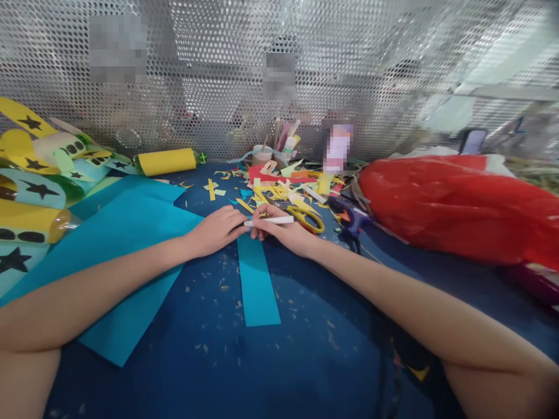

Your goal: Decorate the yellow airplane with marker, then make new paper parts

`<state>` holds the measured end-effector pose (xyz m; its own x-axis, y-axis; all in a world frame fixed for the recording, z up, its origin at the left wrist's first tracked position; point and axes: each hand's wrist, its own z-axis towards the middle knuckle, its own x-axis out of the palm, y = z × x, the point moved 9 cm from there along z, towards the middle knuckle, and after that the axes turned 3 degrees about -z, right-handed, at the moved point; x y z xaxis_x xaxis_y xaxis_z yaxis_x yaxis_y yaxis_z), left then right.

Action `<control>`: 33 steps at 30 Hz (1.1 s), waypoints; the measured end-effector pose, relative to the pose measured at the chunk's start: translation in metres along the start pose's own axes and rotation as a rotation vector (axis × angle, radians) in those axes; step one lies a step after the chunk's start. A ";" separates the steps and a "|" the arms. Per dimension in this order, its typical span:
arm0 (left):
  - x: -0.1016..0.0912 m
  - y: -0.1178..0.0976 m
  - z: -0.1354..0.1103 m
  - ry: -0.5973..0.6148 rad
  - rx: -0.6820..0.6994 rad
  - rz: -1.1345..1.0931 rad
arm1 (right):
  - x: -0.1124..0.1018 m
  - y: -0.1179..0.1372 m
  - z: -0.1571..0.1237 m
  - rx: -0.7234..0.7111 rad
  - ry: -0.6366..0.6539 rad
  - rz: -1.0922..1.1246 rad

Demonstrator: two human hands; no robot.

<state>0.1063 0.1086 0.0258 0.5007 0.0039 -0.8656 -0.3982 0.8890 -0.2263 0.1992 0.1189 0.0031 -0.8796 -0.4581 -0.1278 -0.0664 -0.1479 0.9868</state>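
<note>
Gripping a slim white pen (282,220) between thumb and fingers, the right hand (286,234) is closed narrowly at the far end of a turquoise paper strip (258,285). With that end as the dial's centre, the strip runs toward six o'clock on the dark blue table (209,355): flat, evenly coloured, straight-sided, its near end cut square. The pen has a smooth, straight barrel, its tip pointing to nine o'clock over the strip. The left hand (218,230) lies palm down at nine o'clock, fingers together by the tip; whether they pinch the paper, I cannot tell. Large turquoise sheets (144,244) spread beyond it at nine, passing partly beneath that forearm. Yellow-handled scissors (321,222) lie just past the right hand at three; paper scraps (283,191) heap at one.
</note>
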 end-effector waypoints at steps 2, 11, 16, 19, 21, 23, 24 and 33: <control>-0.001 -0.001 0.000 -0.006 0.007 0.003 | 0.000 -0.001 0.000 0.004 0.011 0.043; 0.001 -0.001 -0.002 0.030 -0.046 0.083 | -0.006 -0.003 0.002 0.028 -0.056 0.031; 0.003 -0.001 -0.001 0.035 -0.016 0.056 | -0.003 0.002 -0.001 -0.013 -0.024 -0.082; 0.009 -0.001 -0.001 0.094 -0.024 0.018 | 0.000 0.002 -0.001 -0.022 0.014 -0.096; 0.013 0.001 -0.002 0.128 -0.060 0.016 | 0.001 0.001 -0.001 -0.017 0.027 -0.093; 0.015 0.004 -0.003 0.155 -0.105 0.052 | 0.000 0.000 0.000 -0.009 0.019 -0.094; 0.016 0.005 -0.003 0.173 -0.125 0.078 | -0.001 0.000 0.000 -0.008 0.013 -0.097; 0.018 0.005 -0.004 0.253 -0.175 0.153 | -0.001 -0.001 0.000 -0.021 0.019 -0.089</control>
<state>0.1100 0.1114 0.0077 0.2276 -0.0019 -0.9738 -0.5908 0.7946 -0.1396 0.2001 0.1195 0.0019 -0.8616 -0.4591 -0.2166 -0.1337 -0.2065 0.9693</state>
